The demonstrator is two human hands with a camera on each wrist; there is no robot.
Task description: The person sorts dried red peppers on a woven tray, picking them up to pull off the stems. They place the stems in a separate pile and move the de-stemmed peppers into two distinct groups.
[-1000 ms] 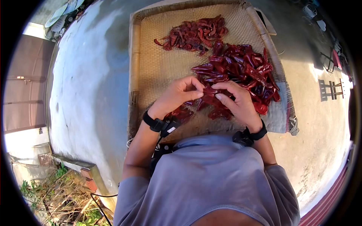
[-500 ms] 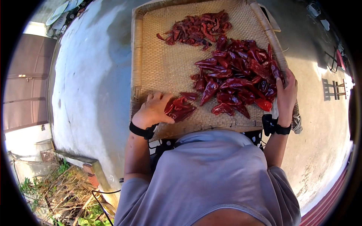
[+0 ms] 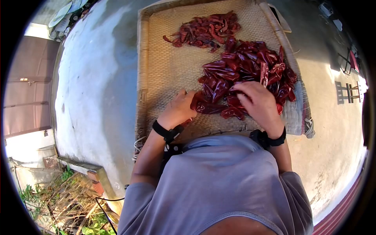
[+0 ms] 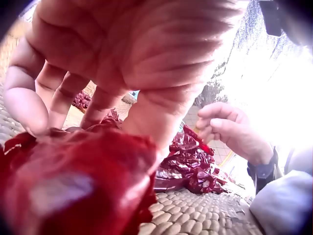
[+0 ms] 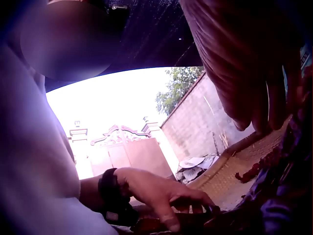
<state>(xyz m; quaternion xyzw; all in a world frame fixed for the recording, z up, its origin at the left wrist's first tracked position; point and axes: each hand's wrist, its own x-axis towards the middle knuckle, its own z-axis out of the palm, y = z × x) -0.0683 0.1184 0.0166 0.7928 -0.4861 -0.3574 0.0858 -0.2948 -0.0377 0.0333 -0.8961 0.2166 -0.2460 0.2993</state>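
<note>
My left hand is low over the left side of a woven bamboo tray, its fingers curled down round a dark red chili pepper. In the left wrist view a glossy red chili lies close under the palm. My right hand hovers over the front of the large heap of dried red chilies, thumb and fingers loosely bent and apart, nothing seen between them. One pale, wrinkled chili stands out just beyond the right knuckles. The left hand partly covers a few chilies.
A smaller pile of thin, shrivelled chilies lies at the tray's far side. Grey cloth covers its right front corner. Concrete floor surrounds the tray, with a small stool off to the right.
Both hands were together at the middle, then apart near the tray's sides; now they have come back inward. A long chili now shows beside the left hand, and chilies at the heap's right have shifted.
</note>
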